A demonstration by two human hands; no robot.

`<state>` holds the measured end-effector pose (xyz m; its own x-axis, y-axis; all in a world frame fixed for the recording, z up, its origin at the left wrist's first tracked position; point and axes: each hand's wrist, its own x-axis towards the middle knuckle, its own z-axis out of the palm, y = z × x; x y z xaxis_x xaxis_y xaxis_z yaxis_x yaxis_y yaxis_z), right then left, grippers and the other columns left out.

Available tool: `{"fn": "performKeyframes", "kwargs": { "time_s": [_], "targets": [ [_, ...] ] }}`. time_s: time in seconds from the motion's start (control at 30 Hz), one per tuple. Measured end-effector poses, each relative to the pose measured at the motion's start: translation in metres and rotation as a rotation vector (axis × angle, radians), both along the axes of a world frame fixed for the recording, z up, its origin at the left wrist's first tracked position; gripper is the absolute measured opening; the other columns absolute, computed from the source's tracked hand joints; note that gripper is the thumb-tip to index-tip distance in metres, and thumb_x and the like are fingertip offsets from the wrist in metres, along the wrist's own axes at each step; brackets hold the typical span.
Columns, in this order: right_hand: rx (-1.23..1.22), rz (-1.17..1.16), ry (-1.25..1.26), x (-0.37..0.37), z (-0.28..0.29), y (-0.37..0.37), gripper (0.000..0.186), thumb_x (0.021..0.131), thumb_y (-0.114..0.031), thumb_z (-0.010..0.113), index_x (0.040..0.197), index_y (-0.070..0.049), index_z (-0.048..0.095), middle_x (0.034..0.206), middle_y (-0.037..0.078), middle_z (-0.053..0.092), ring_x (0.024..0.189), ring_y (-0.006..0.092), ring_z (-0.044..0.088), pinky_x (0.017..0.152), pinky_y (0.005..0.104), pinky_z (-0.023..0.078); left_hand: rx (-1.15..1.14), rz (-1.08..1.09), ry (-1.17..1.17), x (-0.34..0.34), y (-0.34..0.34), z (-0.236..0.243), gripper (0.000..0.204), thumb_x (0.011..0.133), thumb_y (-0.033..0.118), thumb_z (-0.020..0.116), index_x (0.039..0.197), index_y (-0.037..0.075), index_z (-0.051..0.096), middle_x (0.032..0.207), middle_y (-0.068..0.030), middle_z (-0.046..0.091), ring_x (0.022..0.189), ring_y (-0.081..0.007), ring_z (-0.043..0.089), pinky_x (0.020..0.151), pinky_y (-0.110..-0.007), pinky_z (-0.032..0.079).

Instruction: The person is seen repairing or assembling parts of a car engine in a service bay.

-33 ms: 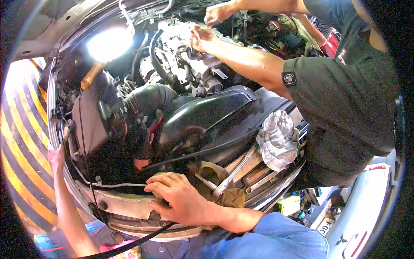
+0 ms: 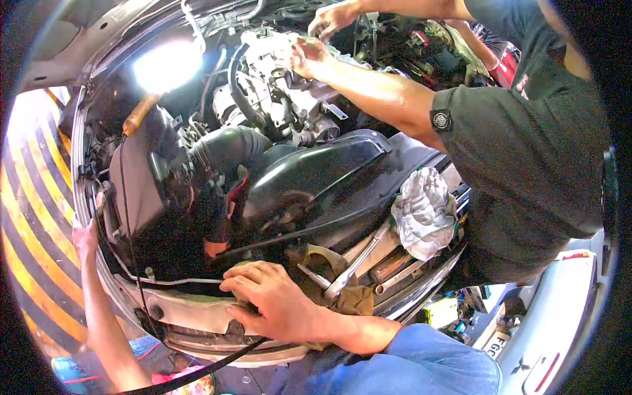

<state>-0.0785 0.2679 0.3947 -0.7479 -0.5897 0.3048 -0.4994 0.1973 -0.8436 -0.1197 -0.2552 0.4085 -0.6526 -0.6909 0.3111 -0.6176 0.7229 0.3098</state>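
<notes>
My left hand (image 2: pixel 85 240) grips the outer edge of the car's fender (image 2: pixel 92 270) at the left. At lower centre my right hand (image 2: pixel 266 296) rests on the front edge of the engine bay, fingers spread and loosely bent, beside a ratchet wrench (image 2: pixel 355 263), some spanners (image 2: pixel 401 275) and a brown cloth (image 2: pixel 352 299). A crumpled white rag (image 2: pixel 424 210) lies right of these. A black plastic duct (image 2: pixel 309 171) and a ribbed hose (image 2: pixel 227 148) sit beyond my hands, below the metal engine (image 2: pixel 276 92).
A co-worker's hands (image 2: pixel 306 59) reach onto the engine from the right; another person (image 2: pixel 494 59) stands behind. A lit work lamp (image 2: pixel 168 66) with orange handle hangs under the raised hood (image 2: pixel 66 39). Striped floor (image 2: pixel 36 237) lies left, a white car (image 2: pixel 553 316) lower right.
The co-worker's upper hand has shifted very slightly down over the engine. My own hands are in the same places.
</notes>
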Motion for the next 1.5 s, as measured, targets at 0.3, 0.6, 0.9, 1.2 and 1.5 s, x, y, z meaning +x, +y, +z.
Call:
{"fn": "performKeyframes", "kwargs": {
  "time_s": [0.3,0.6,0.9,1.2,1.5],
  "targets": [
    [-0.011,0.016,0.012,0.001,0.0,-0.003,0.032,0.088,-0.026,0.067,0.113,-0.007,0.061,0.121,0.011,0.059,0.117,0.0304,0.054,0.1,0.0455,0.039,-0.182,0.001,-0.049,0.007,-0.029,-0.005,0.066,0.082,0.041,0.068,0.134,0.004,0.05,0.122,-0.0236,0.063,0.113,-0.0397,0.061,0.096,-0.045,0.047],
    [-0.014,0.013,0.012,0.0,-0.002,-0.002,0.033,0.087,-0.024,0.069,0.113,-0.006,0.061,0.121,0.012,0.059,0.116,0.0324,0.054,0.099,0.046,0.041,-0.048,-0.014,-0.024,0.0,-0.017,-0.006,0.062,0.081,0.035,0.066,0.133,0.006,0.05,0.117,-0.0227,0.065,0.11,-0.0396,0.062,0.095,-0.047,0.048],
    [-0.009,0.028,0.0,0.0,0.0,-0.003,0.033,0.087,-0.023,0.065,0.113,-0.003,0.061,0.119,0.013,0.059,0.118,0.033,0.052,0.1,0.0468,0.04,-0.073,0.024,-0.012,0.003,-0.018,-0.008,0.063,0.082,0.03,0.066,0.137,0.006,0.045,0.119,-0.0264,0.063,0.111,-0.0415,0.061,0.095,-0.047,0.048],
    [-0.013,0.021,0.015,0.0,-0.001,-0.002,0.033,0.087,-0.024,0.068,0.114,-0.006,0.061,0.121,0.013,0.06,0.117,0.0326,0.054,0.099,0.0465,0.04,-0.102,0.021,-0.012,0.004,-0.019,-0.008,0.065,0.083,0.027,0.069,0.139,0.005,0.043,0.121,-0.0279,0.062,0.114,-0.0438,0.059,0.097,-0.047,0.047],
    [-0.001,0.003,0.021,-0.001,-0.003,-0.002,0.032,0.087,-0.025,0.068,0.113,-0.006,0.061,0.121,0.013,0.059,0.116,0.0321,0.054,0.099,0.0463,0.04,-0.069,0.048,-0.047,-0.001,-0.011,-0.009,0.064,0.082,0.03,0.068,0.137,0.006,0.044,0.121,-0.0267,0.062,0.114,-0.0422,0.06,0.097,-0.047,0.047]
  ]
}}
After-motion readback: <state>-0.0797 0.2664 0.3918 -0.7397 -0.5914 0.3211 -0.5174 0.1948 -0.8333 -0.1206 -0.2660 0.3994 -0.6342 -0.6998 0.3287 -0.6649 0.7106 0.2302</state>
